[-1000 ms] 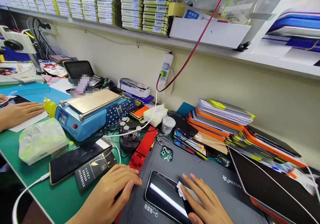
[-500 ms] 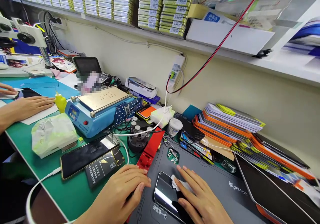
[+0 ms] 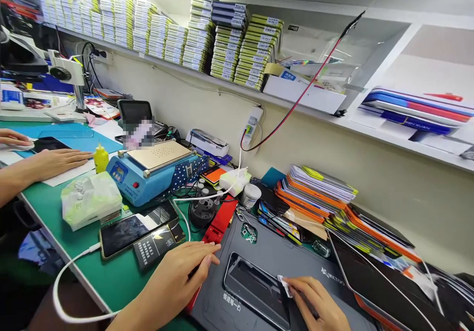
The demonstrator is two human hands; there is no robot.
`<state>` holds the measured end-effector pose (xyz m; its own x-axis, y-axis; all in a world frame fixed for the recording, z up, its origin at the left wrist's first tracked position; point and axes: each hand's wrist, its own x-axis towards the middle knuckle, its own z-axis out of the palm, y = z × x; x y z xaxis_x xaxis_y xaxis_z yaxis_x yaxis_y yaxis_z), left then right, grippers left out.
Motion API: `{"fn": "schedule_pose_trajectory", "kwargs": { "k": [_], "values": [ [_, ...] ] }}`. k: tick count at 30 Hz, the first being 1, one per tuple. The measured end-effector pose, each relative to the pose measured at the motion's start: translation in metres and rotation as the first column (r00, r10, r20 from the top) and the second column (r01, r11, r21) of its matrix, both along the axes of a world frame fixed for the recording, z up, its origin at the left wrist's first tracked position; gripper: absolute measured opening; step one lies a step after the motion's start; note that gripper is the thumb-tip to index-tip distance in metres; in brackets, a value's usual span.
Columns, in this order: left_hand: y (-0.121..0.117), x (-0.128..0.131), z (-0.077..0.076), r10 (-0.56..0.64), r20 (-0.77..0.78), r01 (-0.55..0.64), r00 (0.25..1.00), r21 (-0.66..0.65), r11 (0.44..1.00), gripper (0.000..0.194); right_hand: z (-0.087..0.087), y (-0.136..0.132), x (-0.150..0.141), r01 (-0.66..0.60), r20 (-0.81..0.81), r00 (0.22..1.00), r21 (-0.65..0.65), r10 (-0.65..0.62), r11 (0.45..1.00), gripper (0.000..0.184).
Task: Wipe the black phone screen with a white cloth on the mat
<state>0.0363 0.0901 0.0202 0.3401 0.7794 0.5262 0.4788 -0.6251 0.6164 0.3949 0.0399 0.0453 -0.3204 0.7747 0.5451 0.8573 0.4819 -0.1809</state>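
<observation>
- The right hand (image 3: 319, 305) is lying palm down near the bottom edge, forearm coming in from below, with its fingers (image 3: 296, 284) bunched and pinching a small white wipe (image 3: 284, 285).
- That wipe is pressing onto the right end of the phone (image 3: 257, 290), which is lying flat, screen up, on the dark mat (image 3: 296, 257) right in front of the person.
- The left hand (image 3: 180, 276) is resting palm down at the mat's left edge, wrist angling in from lower left. Its fingers (image 3: 207, 252) are stretched out flat and loosely together, not gripping anything, tips sitting next to the red tool (image 3: 218, 222).
- Left of that hand, a second phone (image 3: 135, 228) with a white cable (image 3: 70, 291) plugged in is sitting on the green surface (image 3: 111, 276), a dark box (image 3: 158, 244) just beside it.
- Further back there's a blue heating plate (image 3: 151, 170), a yellow bottle (image 3: 100, 157) and a tissue pack (image 3: 91, 205).
- A co-worker's hand (image 3: 55, 161) is lying flat on paper at far left.
- A stack of orange-edged packs (image 3: 318, 193) is leaning by the wall on the right.
</observation>
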Motion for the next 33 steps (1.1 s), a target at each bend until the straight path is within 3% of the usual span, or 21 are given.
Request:
{"fn": "schedule_pose_trajectory", "kwargs": {
  "k": [7, 11, 19, 25, 29, 33],
  "values": [
    [-0.001, -0.003, 0.000, -0.008, 0.012, 0.008, 1.000, -0.004, 1.000, 0.034, 0.004, -0.015, -0.004, 0.152, -0.036, 0.988, 0.034, -0.151, 0.988, 0.021],
    [-0.002, -0.004, 0.005, -0.009, 0.032, 0.008, 0.999, 0.022, 1.000, 0.032, 0.008, -0.017, -0.005, 0.126, -0.040, 0.991, 0.036, -0.124, 0.991, 0.025],
    [-0.006, -0.009, 0.010, 0.043, 0.088, -0.040, 0.995, -0.030, 0.999, 0.036, 0.017, -0.018, -0.011, 0.242, -0.244, 0.945, 0.082, -0.216, 0.967, 0.021],
    [-0.012, -0.003, 0.019, 0.158, 0.135, -0.162, 0.978, 0.013, 0.987, 0.037, 0.008, -0.017, -0.018, 0.076, -0.121, 0.990, 0.067, -0.068, 0.995, 0.016],
    [-0.012, 0.000, 0.016, 0.078, 0.099, -0.083, 0.992, 0.044, 0.996, 0.035, 0.006, -0.013, -0.023, -0.124, 0.053, 0.991, 0.014, 0.123, 0.992, 0.017],
    [-0.013, 0.000, 0.013, 0.040, 0.106, -0.046, 0.994, 0.054, 0.997, 0.034, 0.012, -0.018, -0.020, -0.174, 0.161, 0.972, 0.012, 0.170, 0.985, 0.026]
  ]
}}
